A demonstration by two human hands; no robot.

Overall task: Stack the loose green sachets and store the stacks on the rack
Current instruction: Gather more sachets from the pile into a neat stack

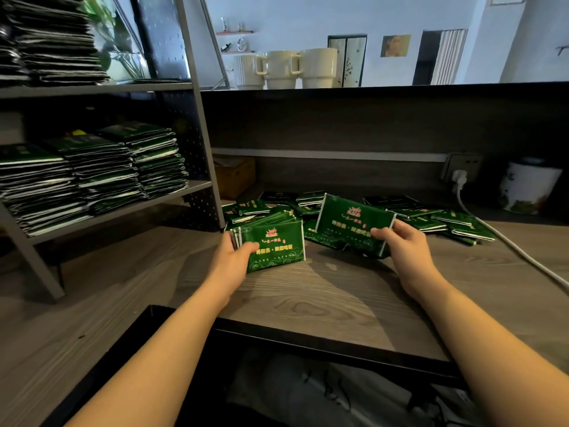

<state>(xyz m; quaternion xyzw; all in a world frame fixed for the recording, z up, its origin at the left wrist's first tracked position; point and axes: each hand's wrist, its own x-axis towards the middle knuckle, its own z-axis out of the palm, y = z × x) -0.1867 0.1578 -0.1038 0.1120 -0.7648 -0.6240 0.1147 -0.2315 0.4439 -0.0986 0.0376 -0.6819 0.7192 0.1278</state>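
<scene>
Left hand (pixel 237 252): grips a small stack (pixel 271 246) of green sachets standing on edge on the counter (pixel 308 297); likely to fan out or topple if the thumb eases.
Right hand (pixel 400 241): pinches one sachet (pixel 354 224) by its edge, raised and tilted; a slick wrapper could slip.
Loose pile (pixel 443 221): sachets scattered behind, some near the cable (pixel 523 251); may snag.
Rack (pixel 197 186): shelf stacks (pixel 101 171) lean; adding more could slide them.

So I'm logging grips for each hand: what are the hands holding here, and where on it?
Left hand grips a small stack of green sachets by its left edge. Right hand pinches a single sachet at its lower right edge.
</scene>
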